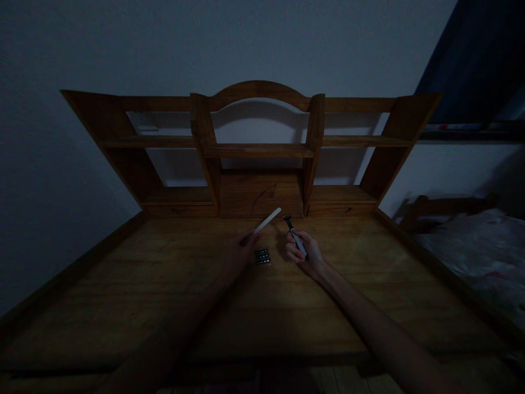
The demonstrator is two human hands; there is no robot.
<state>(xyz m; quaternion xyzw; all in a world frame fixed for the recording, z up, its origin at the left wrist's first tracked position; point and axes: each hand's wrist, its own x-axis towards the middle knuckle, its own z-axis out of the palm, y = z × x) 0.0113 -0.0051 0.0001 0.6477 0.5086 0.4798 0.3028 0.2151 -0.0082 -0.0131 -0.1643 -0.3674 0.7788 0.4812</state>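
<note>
1. My left hand (241, 245) is closed on the lower end of a pale strip (269, 218); the strip comes out above the fingers and leans to the right, with its rounded tip free.
2. My right hand (307, 250) is curled around the handle of a razor-like tool (299, 244). Its dark head points up and a little to the left, near the tip of the strip but not touching it.
3. Between my hands, nearer to the left one, a small dark block (262, 256) lies on the table (164, 306). It shows three rows with bright marks.
4. The light is weak, so my left hand is quite dark, and I cannot tell how each of its fingers is placed. The covered end of the strip is hidden in it. The marks on the block are too small to make out. My forearms are cut off by the lower edge of the view.
5. The tool has a grey and black handle, and the strip looks smooth and flat. The table is of yellowish wood with visible grain. Behind it stands a brown wooden shelf unit (258, 150) with a curved top rail, before a plain wall (246, 44). At the right there is a crumpled, whitish covering (471, 251), whose material I cannot tell.
</note>
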